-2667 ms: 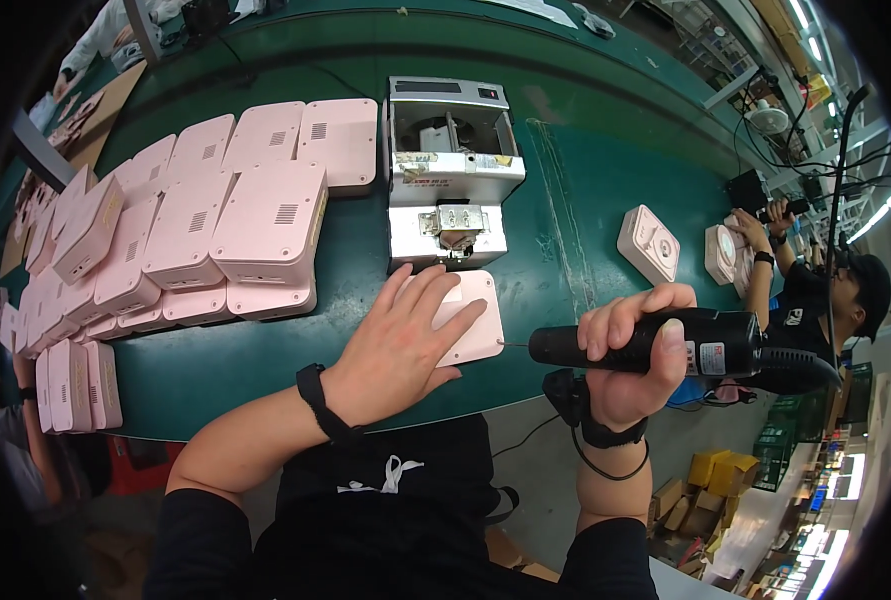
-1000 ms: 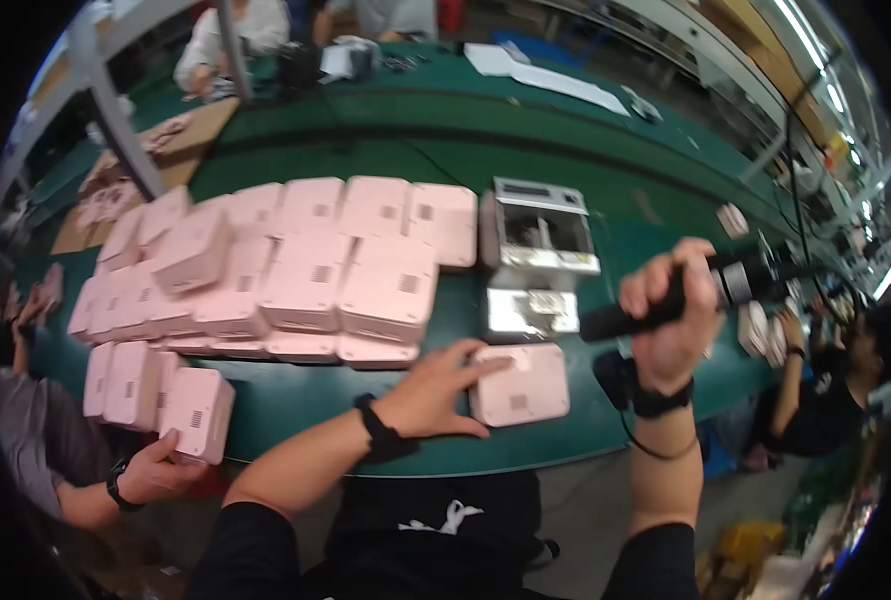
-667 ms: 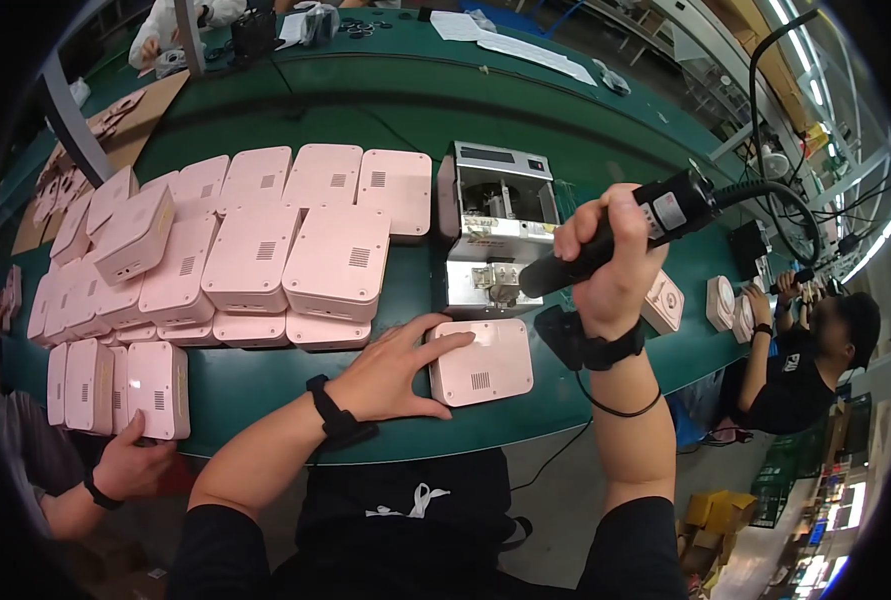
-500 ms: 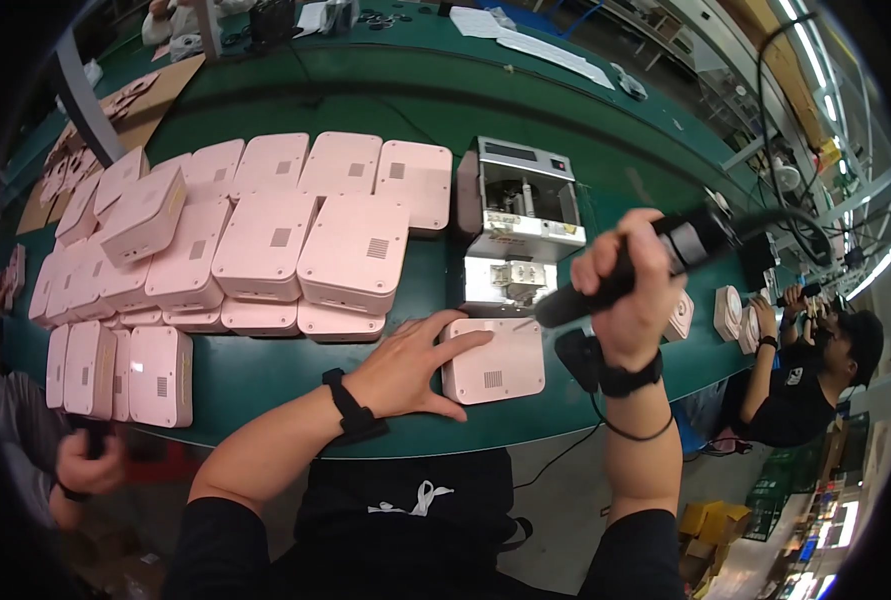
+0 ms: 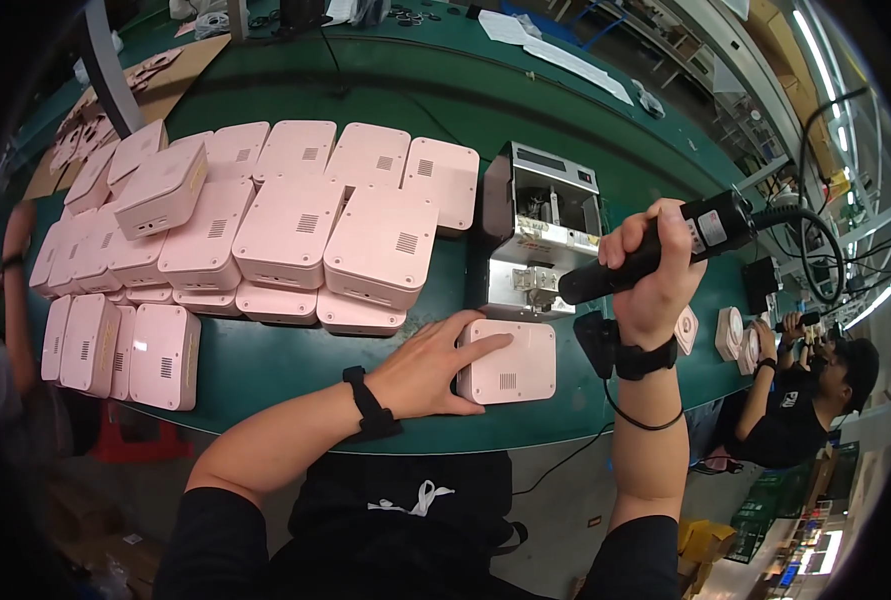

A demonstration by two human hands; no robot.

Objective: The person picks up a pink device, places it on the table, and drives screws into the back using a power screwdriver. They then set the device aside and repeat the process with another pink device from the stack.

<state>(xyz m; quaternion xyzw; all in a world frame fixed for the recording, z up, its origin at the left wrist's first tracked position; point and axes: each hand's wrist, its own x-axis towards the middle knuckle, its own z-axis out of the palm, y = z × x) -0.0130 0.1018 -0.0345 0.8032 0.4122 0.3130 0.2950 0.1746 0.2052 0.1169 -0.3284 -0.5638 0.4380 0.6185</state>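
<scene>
A pale pink plastic box (image 5: 521, 370) lies flat on the green bench in front of me, its small slotted vent near the lower edge. My left hand (image 5: 427, 368) grips its left side, the index finger stretched over the top and the thumb by the near edge. Above the bench, my right hand (image 5: 650, 262) is wrapped round a black corded electric screwdriver (image 5: 717, 228). The driver's nose points left, beside the metal front block of a screw feeder (image 5: 550, 240) standing behind the box. Whether the bit touches that block, I cannot tell.
Stacked pink boxes (image 5: 295, 225) fill the left of the bench, with several upright ones (image 5: 165, 355) near its front edge. A cable (image 5: 815, 285) loops from the driver at right. Beyond it, a person (image 5: 815, 390) works beside more pink parts (image 5: 730, 333).
My right hand has lifted the screwdriver from the box's far edge to the feeder's front block. My left hand stays on the box. The whole view has shifted slightly.
</scene>
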